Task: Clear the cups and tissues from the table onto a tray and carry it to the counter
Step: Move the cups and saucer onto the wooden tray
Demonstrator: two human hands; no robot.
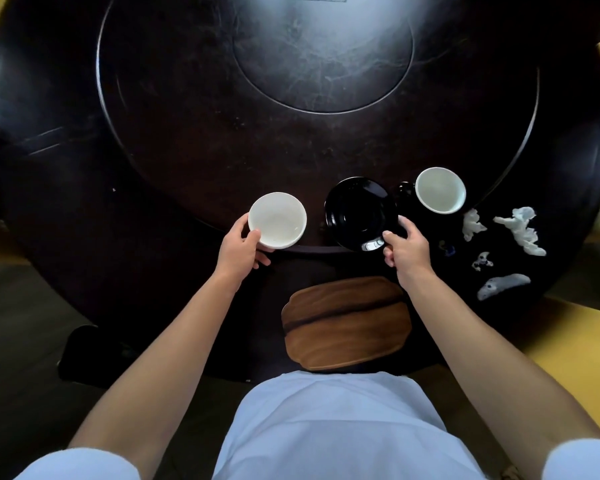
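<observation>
My left hand (243, 245) grips the near rim of a white bowl-shaped cup (277, 219), thumb inside the lip. My right hand (404, 245) holds the near edge of a glossy black saucer (359, 213), which is tilted. A second white cup (440, 190) stands at the right, beside a small black cup (404, 194). Several crumpled white tissues lie right of it: one (473, 223), a larger one (522, 228), a small scrap (482, 260) and a flat one (503, 285). An empty brown wooden tray (347, 323) rests on the table edge just in front of my body.
The large round dark table (153, 237) has a raised turntable (291, 140) with a glossy marbled centre disc (323, 53). A small blue object (448, 249) lies near the tissues. Yellow floor shows at the right, a dark chair seat (84, 355) at the lower left.
</observation>
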